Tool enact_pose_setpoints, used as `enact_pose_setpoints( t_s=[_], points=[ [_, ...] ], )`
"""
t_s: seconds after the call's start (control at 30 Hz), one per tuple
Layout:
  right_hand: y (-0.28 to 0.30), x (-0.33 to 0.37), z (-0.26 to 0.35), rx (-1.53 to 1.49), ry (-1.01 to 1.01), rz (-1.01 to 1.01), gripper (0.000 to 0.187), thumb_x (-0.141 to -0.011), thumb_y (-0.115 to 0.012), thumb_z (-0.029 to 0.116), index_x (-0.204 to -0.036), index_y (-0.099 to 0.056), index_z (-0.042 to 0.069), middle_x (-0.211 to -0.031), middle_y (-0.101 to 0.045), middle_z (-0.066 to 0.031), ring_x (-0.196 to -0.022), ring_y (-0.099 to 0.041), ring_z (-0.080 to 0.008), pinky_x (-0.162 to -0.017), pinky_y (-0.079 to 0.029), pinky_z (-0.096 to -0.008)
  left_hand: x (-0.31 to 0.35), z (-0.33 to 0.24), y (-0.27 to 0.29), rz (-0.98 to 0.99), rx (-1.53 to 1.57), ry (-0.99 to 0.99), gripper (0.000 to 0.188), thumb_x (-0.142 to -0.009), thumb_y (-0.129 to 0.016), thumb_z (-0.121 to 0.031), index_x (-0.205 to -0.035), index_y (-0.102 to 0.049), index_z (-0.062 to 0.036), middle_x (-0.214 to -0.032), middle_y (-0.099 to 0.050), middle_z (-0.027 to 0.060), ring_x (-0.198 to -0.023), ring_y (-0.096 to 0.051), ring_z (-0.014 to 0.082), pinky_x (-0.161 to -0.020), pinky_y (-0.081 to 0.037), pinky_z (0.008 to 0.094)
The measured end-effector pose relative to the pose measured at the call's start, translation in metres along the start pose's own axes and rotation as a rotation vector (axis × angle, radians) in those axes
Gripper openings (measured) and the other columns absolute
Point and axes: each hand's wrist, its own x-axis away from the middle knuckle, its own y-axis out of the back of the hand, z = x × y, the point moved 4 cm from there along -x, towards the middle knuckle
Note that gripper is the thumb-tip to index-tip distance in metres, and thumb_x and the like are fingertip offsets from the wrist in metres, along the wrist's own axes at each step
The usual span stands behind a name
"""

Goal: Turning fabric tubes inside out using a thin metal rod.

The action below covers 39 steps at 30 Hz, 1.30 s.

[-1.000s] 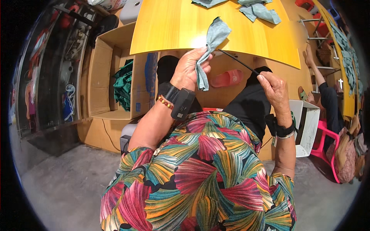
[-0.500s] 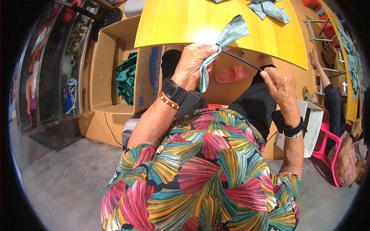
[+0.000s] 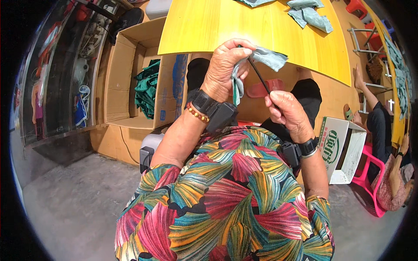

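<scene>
My left hand (image 3: 226,67) is closed on a grey-green piece of cloth (image 3: 270,58), just in front of the table edge. One end of the cloth sticks out to the right of the fingers, and a narrow strip hangs below them, showing a darker green side. Against the cloth lies a thin black rod (image 3: 260,75), its upper end at my left fingers. My right hand (image 3: 288,112) pinches the rod's lower end, nearer to my body. How the rod and cloth meet is partly hidden by my left fingers.
A yellow table (image 3: 209,26) is ahead, with more grey-green cloth pieces (image 3: 310,16) at its far right. An open cardboard box (image 3: 117,82) holding dark green cloth (image 3: 147,89) stands at left. Under the table is a pink slipper (image 3: 265,87). A white carton (image 3: 337,150) and pink chair (image 3: 370,182) stand right.
My right hand has moved left, closer to my left hand, and the rod now slants more steeply. The cloth's free end has swung from pointing up to pointing right.
</scene>
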Motion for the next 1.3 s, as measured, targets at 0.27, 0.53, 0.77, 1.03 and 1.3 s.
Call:
enact_pose_setpoints(
  t_s=[0.27, 0.53, 0.77, 1.03, 1.3],
  points=[
    [0.001, -0.012, 0.010, 0.404, 0.394, -0.352, 0.028, -0.089, -0.054, 0.025, -0.073, -0.060, 0.003, -0.057, -0.049, 0.0044, -0.049, -0.041, -0.0046, -0.045, -0.032, -0.0200, -0.001, 0.021, -0.004, -0.049, -0.034, 0.059, 0.027, -0.085, -0.061, -0.027, -0.098, -0.059, -0.0042, -0.053, -0.041, -0.0072, -0.040, -0.036, 0.0030, -0.038, -0.034, 0.0179],
    [-0.013, 0.012, 0.039, 1.006, 0.700, -0.550, 0.019, -0.085, -0.057, 0.017, -0.077, -0.059, 0.000, -0.061, -0.056, -0.0132, -0.054, -0.056, -0.0183, -0.052, -0.042, -0.0311, -0.006, 0.005, 0.015, -0.057, -0.113, -0.061, 0.022, -0.088, -0.056, -0.024, -0.092, -0.061, -0.0028, -0.063, -0.056, 0.0009, -0.050, -0.049, 0.0051, -0.045, -0.041, 0.0170],
    [-0.019, 0.071, 0.073, 0.957, 0.526, -0.382, 0.016, -0.083, -0.057, 0.011, -0.080, -0.058, -0.005, -0.062, -0.053, -0.0100, -0.056, -0.052, -0.0157, -0.054, -0.040, -0.0270, -0.002, -0.018, 0.029, 0.129, -0.080, -0.078, 0.032, -0.087, -0.057, -0.029, -0.099, -0.059, 0.0003, -0.068, -0.059, 0.0043, -0.051, -0.054, 0.0095, -0.047, -0.044, 0.0213],
    [-0.019, 0.060, 0.073, 1.244, 0.665, -0.511, 0.018, -0.086, -0.056, 0.014, -0.081, -0.057, -0.003, -0.058, -0.045, -0.0063, -0.053, -0.043, -0.0127, -0.049, -0.036, -0.0275, 0.019, -0.023, -0.007, 0.161, -0.156, -0.028, 0.028, -0.087, -0.057, -0.028, -0.098, -0.061, -0.0026, -0.076, -0.062, 0.0026, -0.058, -0.056, 0.0067, -0.053, -0.045, 0.0176],
    [-0.021, 0.045, 0.052, 1.266, 0.744, -0.617, 0.022, -0.086, -0.057, 0.021, -0.073, -0.057, 0.003, -0.055, -0.051, -0.0099, -0.048, -0.050, -0.0231, -0.045, -0.036, -0.0321, 0.024, 0.010, -0.010, 0.074, -0.111, 0.020, 0.026, -0.087, -0.057, -0.028, -0.095, -0.061, -0.0028, -0.063, -0.054, -0.0013, -0.047, -0.047, 0.0055, -0.043, -0.039, 0.0192]
  ],
)
